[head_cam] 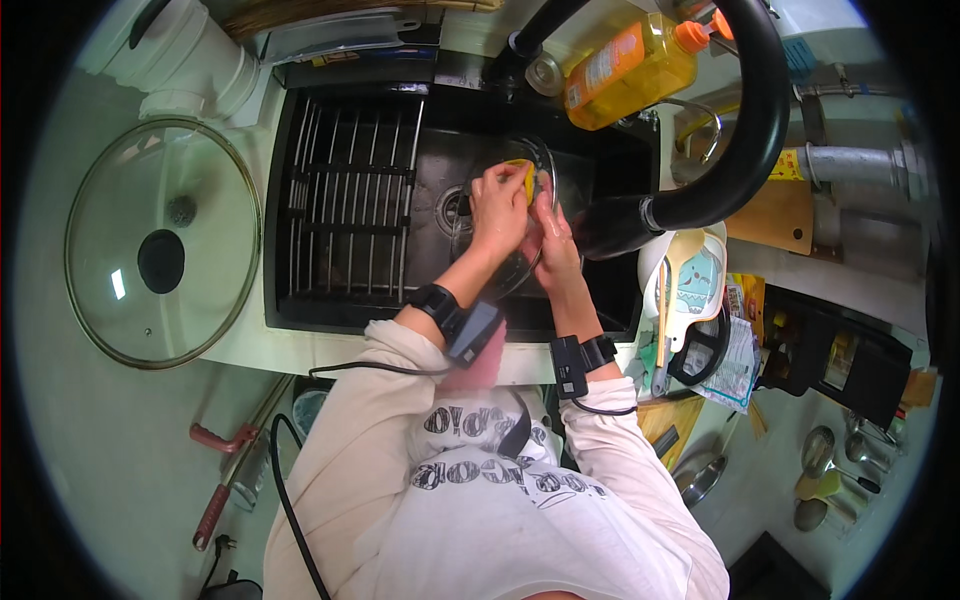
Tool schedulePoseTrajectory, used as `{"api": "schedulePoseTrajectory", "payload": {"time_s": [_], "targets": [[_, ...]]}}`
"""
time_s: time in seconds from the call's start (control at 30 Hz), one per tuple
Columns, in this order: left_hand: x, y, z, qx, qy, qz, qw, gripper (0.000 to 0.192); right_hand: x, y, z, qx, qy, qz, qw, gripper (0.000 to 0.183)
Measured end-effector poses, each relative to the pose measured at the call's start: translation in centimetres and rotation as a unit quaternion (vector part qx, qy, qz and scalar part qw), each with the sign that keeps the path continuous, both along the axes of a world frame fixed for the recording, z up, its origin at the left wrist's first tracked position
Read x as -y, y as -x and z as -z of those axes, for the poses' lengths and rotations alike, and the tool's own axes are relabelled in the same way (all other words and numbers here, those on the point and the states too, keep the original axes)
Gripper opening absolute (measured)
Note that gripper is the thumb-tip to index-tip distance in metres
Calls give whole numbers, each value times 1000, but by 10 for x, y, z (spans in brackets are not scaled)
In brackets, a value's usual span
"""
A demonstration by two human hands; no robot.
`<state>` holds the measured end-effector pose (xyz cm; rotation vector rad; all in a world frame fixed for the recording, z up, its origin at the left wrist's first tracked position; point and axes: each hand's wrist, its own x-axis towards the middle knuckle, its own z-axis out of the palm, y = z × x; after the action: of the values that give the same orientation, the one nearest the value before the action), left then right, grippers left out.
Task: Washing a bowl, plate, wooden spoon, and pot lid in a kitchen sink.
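Note:
Over the black sink (622,300), my left hand (499,210) grips a yellow sponge (529,182) and presses it against a round, clear glass lid (514,277). My right hand (556,244) holds the lid at its right side, with fingers partly seen through or behind the glass. The lid is tilted, and its metal rim shows beside my fingers. A dark part at its left, perhaps the knob, is partly hidden by my left hand. Both hands look wet. The sink drain (450,210) lies just left of the lid.
A metal drying rack (352,195) spans the sink's left side. A larger glass lid (112,225) stands left of it. Behind are a white bucket (195,67) and an orange-yellow soap bottle (630,71). A thick black pipe (765,127) curves at right, near a white dish (716,262) holding utensils.

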<state>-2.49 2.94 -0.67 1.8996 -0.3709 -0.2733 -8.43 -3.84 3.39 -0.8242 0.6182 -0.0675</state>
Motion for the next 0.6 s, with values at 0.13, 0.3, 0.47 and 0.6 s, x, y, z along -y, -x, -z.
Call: {"api": "schedulePoseTrajectory", "payload": {"time_s": [0.13,0.3,0.47,0.6], "targets": [[2,27,16,71,-42,34,996,41,-3,-1,24,14,36,55,998,46],[-13,69,-8,-38,-133,37,990,44,19,23,41,26,-120,117,986,42],[-36,65,60,-248,-274,-31,929,47,26,56,29,63,-148,112,981,40],[-47,36,129,-295,-162,-38,941,47,19,69,-8,94,-159,114,976,42]]}}
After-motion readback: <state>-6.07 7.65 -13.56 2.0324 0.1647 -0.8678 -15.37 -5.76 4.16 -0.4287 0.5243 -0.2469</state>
